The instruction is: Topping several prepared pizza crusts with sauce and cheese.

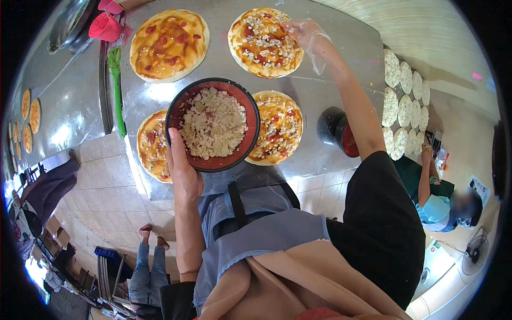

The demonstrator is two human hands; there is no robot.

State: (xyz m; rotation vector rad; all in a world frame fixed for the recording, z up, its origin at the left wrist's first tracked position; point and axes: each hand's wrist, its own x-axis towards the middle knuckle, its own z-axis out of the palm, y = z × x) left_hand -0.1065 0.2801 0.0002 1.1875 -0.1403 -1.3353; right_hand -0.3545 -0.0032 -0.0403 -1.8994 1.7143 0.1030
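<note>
My left hand point(185, 172) grips the rim of a round bowl point(253, 132), black outside and red-brown inside. Pale crumbled topping point(214, 122) fills much of it. At the far right, my right hand point(306, 34) in a clear plastic glove reaches over the edge of a sauced pizza base point(266, 44) strewn with pale crumbs and red pieces. Whether its fingers hold anything is too small to tell. Another base point(170, 46), at the far left, bears sauce and red pieces only. The bowl partly covers two crumb-topped bases, one at near left point(150, 146) and one at near right point(278, 128).
A green silicone brush point(117, 92) lies along the left edge of the metal table point(320, 84). Pink cups point(105, 28) stand beyond it. A dark container with a red inside point(349, 138) sits near my right forearm. Another person point(434, 200) works beside rows of pale flat rounds point(405, 110).
</note>
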